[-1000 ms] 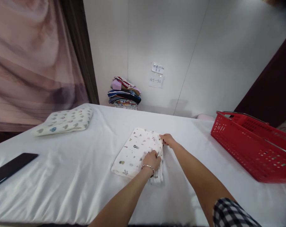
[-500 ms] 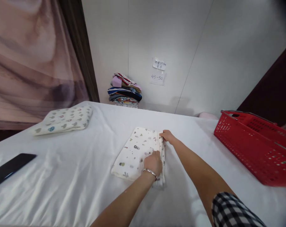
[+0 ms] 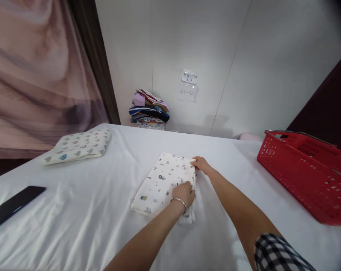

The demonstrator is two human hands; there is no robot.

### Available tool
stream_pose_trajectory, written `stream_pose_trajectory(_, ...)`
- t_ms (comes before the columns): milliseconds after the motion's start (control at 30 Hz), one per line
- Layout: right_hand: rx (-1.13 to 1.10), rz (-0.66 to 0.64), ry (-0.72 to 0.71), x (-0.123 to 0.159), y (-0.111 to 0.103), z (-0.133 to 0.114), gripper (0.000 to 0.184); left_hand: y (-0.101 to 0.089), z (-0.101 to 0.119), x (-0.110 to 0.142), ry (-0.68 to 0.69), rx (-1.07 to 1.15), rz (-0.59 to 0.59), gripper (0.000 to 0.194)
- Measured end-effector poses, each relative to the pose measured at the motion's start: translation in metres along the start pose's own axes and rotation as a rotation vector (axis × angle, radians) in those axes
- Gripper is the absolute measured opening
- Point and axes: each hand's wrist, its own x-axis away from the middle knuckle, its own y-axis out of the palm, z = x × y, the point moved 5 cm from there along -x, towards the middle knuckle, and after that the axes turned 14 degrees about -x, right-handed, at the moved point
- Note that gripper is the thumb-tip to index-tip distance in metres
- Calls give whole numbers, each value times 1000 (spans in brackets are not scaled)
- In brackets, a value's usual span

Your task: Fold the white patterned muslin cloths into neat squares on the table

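Note:
A white folded cloth [image 3: 155,184] with small printed figures lies in the middle of the white-covered table, its layers showing along the right edge. My left hand [image 3: 184,193], with a silver bracelet at the wrist, has its fingers curled over that right edge, near the front; the fingertips are partly hidden. Farther back, my right hand [image 3: 201,165] pinches the cloth's far right corner between thumb and fingers. A second folded cloth [image 3: 81,145], cream with grey mushroom-like prints, rests at the back left, touched by neither hand.
A red plastic basket [image 3: 300,177] with metal handles stands on the right. At the left edge lies a black flat device [image 3: 16,205]. Stacked fabrics [image 3: 149,109] sit behind the table against the wall, left of two paper signs [image 3: 187,92]. A curtain [image 3: 43,75] hangs at left.
The layers at the cloth's right edge lie more evenly together. My left thumb sticks out more to the right, while my right hand stays at the far corner. The view has shifted slightly.

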Motion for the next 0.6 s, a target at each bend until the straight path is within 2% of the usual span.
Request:
stream_pose_trajectory(167,-178,-38,61,8,-4,4,48,-13,-5,-27,-56,63,47,30)
stream_pose_trajectory(300,-273,-21,40,11,-4,10,47,-22,-4,-58,-77,106,106,28)
stream_pose_trajectory(433,-317,49,-23,12,-1,21,42,-20,0,-86,-109,146,107,28)
stream_pose_trajectory(600,-336,93,-115,12,1,31,48,-11,-1,-107,-161,199,73,27)
